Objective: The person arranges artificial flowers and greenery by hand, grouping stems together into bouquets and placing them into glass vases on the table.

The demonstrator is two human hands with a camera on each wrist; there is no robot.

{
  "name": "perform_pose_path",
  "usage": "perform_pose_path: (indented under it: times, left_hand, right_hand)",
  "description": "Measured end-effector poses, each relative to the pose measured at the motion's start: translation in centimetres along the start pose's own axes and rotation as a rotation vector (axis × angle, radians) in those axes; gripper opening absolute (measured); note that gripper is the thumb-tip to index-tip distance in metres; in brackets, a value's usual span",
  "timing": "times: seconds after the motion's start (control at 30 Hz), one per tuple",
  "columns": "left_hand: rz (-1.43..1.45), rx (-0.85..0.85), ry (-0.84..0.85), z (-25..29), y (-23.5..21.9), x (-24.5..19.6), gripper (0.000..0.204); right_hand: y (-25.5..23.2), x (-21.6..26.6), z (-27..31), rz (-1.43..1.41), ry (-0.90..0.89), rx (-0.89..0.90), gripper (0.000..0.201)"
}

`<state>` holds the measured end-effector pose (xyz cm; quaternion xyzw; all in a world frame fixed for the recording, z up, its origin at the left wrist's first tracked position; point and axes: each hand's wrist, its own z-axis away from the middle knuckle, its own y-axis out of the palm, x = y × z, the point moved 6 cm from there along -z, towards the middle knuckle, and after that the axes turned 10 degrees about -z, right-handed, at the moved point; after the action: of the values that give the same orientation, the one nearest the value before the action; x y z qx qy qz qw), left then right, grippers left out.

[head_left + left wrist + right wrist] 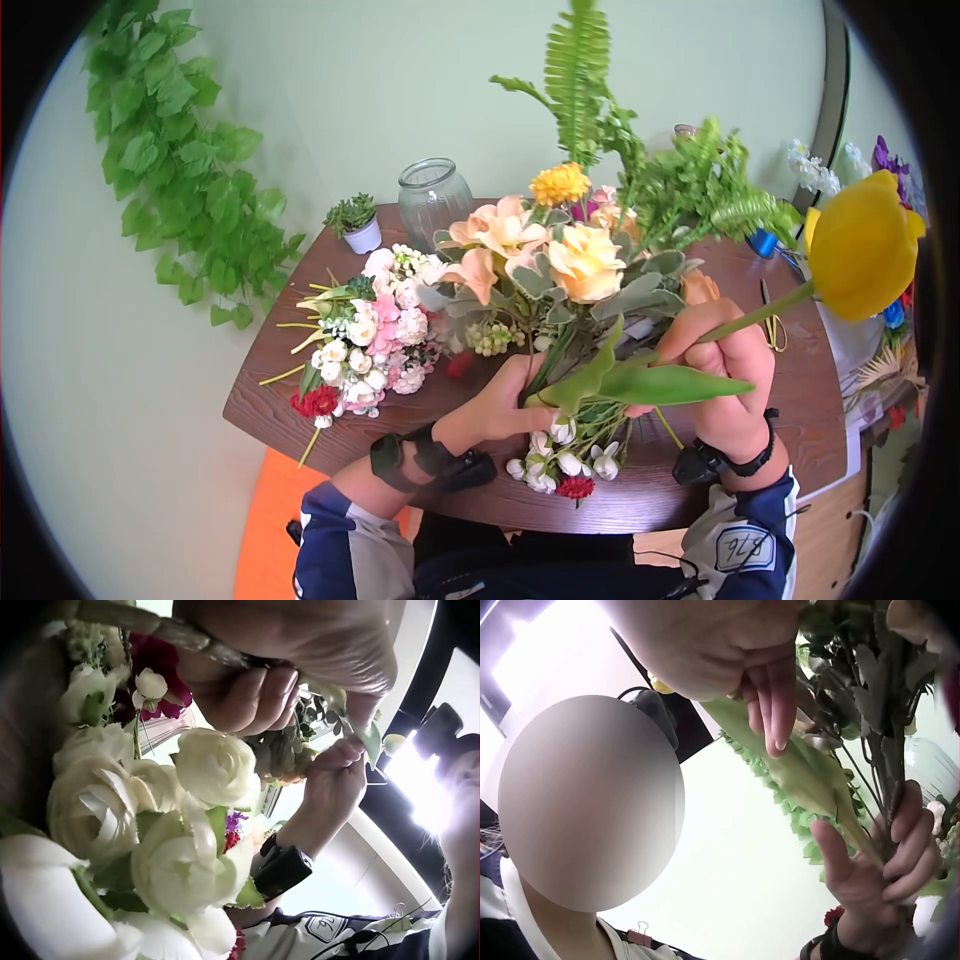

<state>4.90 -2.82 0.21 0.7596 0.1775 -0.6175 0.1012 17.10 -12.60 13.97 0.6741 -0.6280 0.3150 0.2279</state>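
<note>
My left hand (497, 402) grips the gathered stems of a bouquet of artificial flowers. At the top of the bouquet are a cream-peach rose (587, 262), peach blossoms (505, 228) and a yellow flower (559, 185), with grey-green leaves around them. In the right wrist view, the left fingers (915, 851) curl round the stems (889, 776). My right hand (728, 370) pinches the stem of a yellow tulip (865, 250), whose head leans out to the right. The tulip's long green leaves (670, 384) cross in front of the bouquet stems. White blooms (570, 463) show below the left hand.
Pink and white flowers (385, 335) lie on the left of the brown table (270, 385). A glass vase (432, 195) and a small potted succulent (355, 222) stand at the back. Green ferns (690, 185) rise behind the bouquet. Scissors (774, 325) and blue ribbon (763, 243) lie at right.
</note>
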Motion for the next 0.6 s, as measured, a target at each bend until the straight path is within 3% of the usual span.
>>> perform_pose_path:
  times: [0.07, 0.13, 0.17, 0.23, 0.3, 0.37, 0.43, 0.47, 0.53, 0.6]
  left_hand:
    - [0.127, -0.072, 0.083, -0.1, 0.0, -0.5, 0.063]
    - [-0.222, -0.25, 0.246, 0.1, -0.6, -1.1, 0.062]
    - [-0.222, -0.25, 0.247, 0.0, -0.4, -1.2, 0.062]
    - [-0.251, -0.101, 0.229, -0.5, 1.0, -1.6, 0.042]
    - [-0.352, -0.099, 0.189, -0.5, 1.2, -1.9, 0.041]
    - [-0.552, -0.102, 0.111, -0.6, 1.3, -1.7, 0.041]
    - [-0.406, -0.141, 0.111, -1.2, 0.9, -0.2, 0.036]
    - [-0.423, -0.166, 0.193, -1.5, 0.6, -0.1, 0.039]
    - [-0.46, -0.227, 0.355, -1.5, 0.3, -0.7, 0.041]
    - [-0.324, -0.208, 0.291, -1.4, 0.1, -0.9, 0.038]
  right_hand:
    - [0.2, -0.1, -0.2, 0.029, 0.024, 0.009, 0.019]
    - [0.7, -0.4, -0.3, 0.061, 0.045, 0.02, 0.018]
    - [1.2, -1.0, -0.3, 0.065, 0.1, 0.04, 0.014]
    - [1.6, -2.4, -0.3, 0.07, 0.153, 0.059, 0.01]
    - [2.5, -2.9, -0.3, 0.292, -0.002, 0.206, 0.008]
    - [2.6, -3.1, -0.1, 0.317, 0.028, 0.178, 0.012]
    - [2.3, -3.6, 0.0, 0.312, 0.014, 0.135, 0.026]
    - [2.5, -3.5, 0.0, 0.314, 0.016, 0.133, 0.026]
    - [3.0, -4.5, 0.1, -0.03, 0.237, 0.071, 0.042]
    - [3.4, -4.3, -0.1, 0.089, 0.205, 0.168, 0.045]
